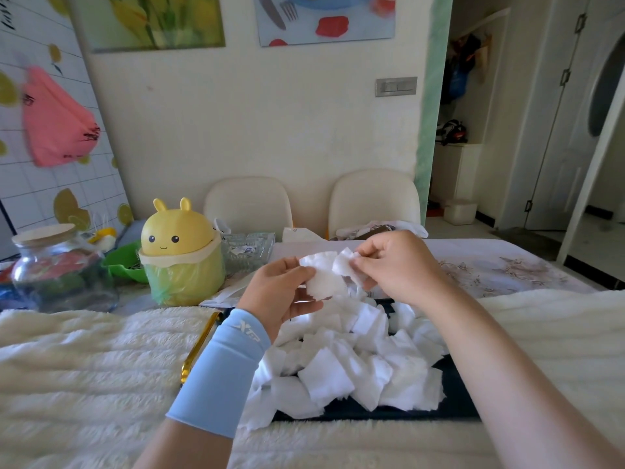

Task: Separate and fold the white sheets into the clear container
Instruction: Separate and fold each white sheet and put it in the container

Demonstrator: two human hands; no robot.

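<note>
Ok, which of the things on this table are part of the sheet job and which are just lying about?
Job: left hand, right hand, held sheet, sheet pile, dark tray.
Lying about: yellow bin, green bowl, gold tongs. The jar or the glass dish could be the container; cannot tell.
</note>
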